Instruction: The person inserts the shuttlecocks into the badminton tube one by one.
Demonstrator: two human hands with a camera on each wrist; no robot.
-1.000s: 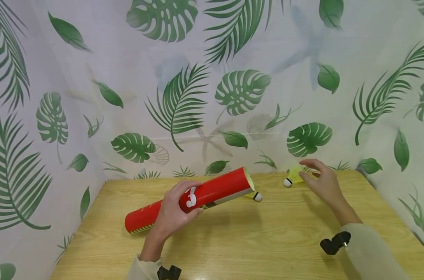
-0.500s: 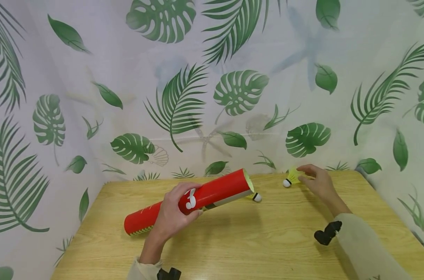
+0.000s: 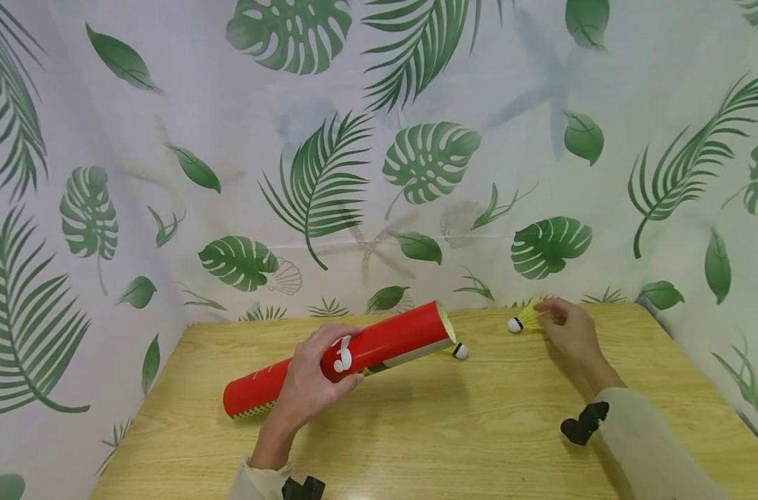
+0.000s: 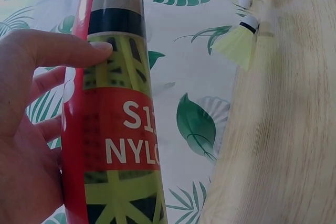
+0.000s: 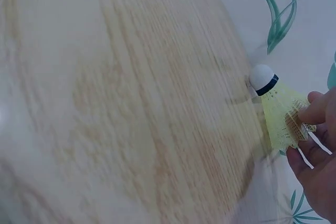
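My left hand (image 3: 310,382) grips a red shuttlecock tube (image 3: 404,330) around its middle. The tube tilts, its open end raised toward the right and its other end low on the left. In the left wrist view the thumb lies on the tube's printed yellow-and-black side (image 4: 121,129). At the table's back right, my right hand (image 3: 572,332) pinches the skirt of a yellow shuttlecock (image 5: 281,114) between thumb and fingers, its white cork pointing left. A second shuttlecock (image 4: 235,43) lies at the back edge, partly hidden behind the tube's mouth in the head view.
Under both hands is a wooden table (image 3: 454,437). A white cloth with green leaf prints (image 3: 366,208) hangs behind it and along both sides, close to the back edge where the shuttlecocks are.
My right hand has come lower and its fingers have closed on the shuttlecock's skirt. The left hand and tube have stayed in place.
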